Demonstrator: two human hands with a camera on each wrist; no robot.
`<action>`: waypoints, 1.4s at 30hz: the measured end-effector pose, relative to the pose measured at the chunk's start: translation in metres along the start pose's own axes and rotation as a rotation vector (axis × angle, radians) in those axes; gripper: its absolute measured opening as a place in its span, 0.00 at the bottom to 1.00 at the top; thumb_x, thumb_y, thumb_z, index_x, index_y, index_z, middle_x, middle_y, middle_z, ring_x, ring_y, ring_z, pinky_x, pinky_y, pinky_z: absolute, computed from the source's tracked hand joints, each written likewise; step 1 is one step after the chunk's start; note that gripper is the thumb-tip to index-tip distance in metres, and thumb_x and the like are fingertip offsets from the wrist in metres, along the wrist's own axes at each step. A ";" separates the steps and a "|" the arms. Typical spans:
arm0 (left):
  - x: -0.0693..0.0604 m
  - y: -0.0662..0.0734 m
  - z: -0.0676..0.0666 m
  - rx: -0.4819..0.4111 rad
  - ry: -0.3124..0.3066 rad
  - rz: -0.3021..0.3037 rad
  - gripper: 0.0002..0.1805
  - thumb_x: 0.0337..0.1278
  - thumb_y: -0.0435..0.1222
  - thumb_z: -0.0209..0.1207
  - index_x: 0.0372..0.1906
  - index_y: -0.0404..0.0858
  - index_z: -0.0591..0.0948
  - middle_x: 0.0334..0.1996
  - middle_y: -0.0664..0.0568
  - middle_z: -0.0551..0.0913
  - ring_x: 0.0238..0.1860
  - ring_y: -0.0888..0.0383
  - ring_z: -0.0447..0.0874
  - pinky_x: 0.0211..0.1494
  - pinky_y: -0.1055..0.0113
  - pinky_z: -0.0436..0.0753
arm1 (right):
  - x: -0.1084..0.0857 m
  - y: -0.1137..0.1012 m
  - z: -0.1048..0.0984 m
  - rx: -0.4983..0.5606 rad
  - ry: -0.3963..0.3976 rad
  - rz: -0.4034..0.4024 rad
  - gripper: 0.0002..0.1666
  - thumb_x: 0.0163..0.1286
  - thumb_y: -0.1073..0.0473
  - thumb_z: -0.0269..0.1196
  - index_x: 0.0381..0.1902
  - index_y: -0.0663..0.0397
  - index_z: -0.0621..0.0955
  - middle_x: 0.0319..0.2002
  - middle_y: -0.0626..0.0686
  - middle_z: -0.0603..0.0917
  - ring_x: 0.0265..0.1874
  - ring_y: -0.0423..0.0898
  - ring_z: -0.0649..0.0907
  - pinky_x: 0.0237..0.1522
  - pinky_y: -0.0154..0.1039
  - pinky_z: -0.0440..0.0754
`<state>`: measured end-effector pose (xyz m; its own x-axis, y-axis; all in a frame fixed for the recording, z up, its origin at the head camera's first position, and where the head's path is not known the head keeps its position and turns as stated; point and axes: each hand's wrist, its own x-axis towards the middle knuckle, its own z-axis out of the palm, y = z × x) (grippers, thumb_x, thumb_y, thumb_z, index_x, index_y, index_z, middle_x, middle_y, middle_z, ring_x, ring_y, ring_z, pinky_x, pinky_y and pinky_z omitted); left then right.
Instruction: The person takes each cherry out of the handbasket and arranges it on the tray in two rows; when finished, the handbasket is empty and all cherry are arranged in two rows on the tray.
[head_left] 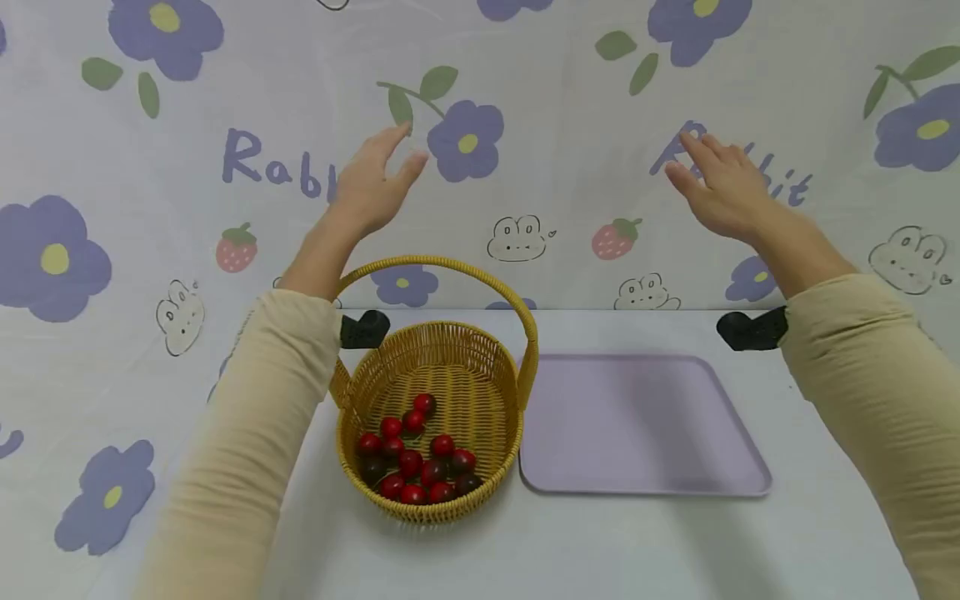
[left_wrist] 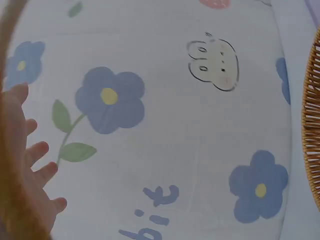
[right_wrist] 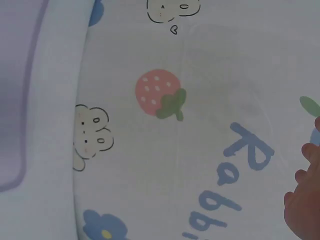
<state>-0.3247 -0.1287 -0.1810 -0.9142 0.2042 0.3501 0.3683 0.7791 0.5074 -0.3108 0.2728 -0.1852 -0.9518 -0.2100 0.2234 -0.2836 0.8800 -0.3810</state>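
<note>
Both hands are raised in the air above the table, touching nothing. My left hand is up beyond the handle of a yellow wicker basket, fingers extended and thumb apart. In the left wrist view the same hand shows spread fingertips at the left edge. Several dark red cherries lie in the front part of the basket. My right hand hangs above and behind a pale purple tray, its fingers relaxed and holding nothing. At the right edge of the right wrist view, part of that hand shows.
The tray stands just right of the basket on a white table. The basket's tall arched handle rises between the left forearm and the tray. A white cloth with purple flowers, rabbits and strawberries hangs behind. Black wrist devices stick out at both cuffs.
</note>
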 end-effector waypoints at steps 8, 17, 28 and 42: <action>-0.052 -0.022 -0.015 -0.324 0.158 0.138 0.36 0.64 0.60 0.43 0.73 0.49 0.61 0.70 0.54 0.60 0.68 0.57 0.56 0.68 0.54 0.55 | -0.035 0.016 0.017 0.423 0.017 -0.043 0.37 0.77 0.42 0.30 0.76 0.54 0.42 0.73 0.65 0.47 0.71 0.62 0.48 0.68 0.57 0.44; -0.125 -0.075 0.017 -0.492 0.242 0.170 0.49 0.52 0.67 0.52 0.73 0.44 0.57 0.71 0.50 0.57 0.70 0.51 0.52 0.68 0.45 0.53 | -0.072 0.024 0.061 1.004 -0.082 -0.162 0.27 0.77 0.45 0.37 0.63 0.52 0.70 0.50 0.51 0.78 0.45 0.44 0.79 0.42 0.32 0.77; -0.162 -0.125 0.075 -0.496 0.083 -0.086 0.39 0.60 0.42 0.60 0.73 0.42 0.56 0.71 0.44 0.56 0.70 0.43 0.52 0.62 0.35 0.58 | -0.092 0.005 0.103 1.175 -0.585 -0.249 0.33 0.79 0.47 0.25 0.57 0.49 0.76 0.48 0.53 0.80 0.45 0.48 0.80 0.45 0.41 0.78; -0.171 -0.149 0.101 -0.553 -0.054 -0.128 0.27 0.63 0.37 0.58 0.65 0.35 0.68 0.64 0.37 0.64 0.68 0.38 0.56 0.63 0.37 0.57 | -0.100 -0.032 0.153 1.250 -0.838 -0.189 0.34 0.78 0.43 0.28 0.63 0.54 0.70 0.54 0.59 0.75 0.51 0.52 0.76 0.53 0.48 0.74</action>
<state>-0.2407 -0.2202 -0.3961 -0.9594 0.1699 0.2250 0.2742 0.3762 0.8850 -0.2245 0.2006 -0.3327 -0.5584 -0.8285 -0.0408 0.0907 -0.0122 -0.9958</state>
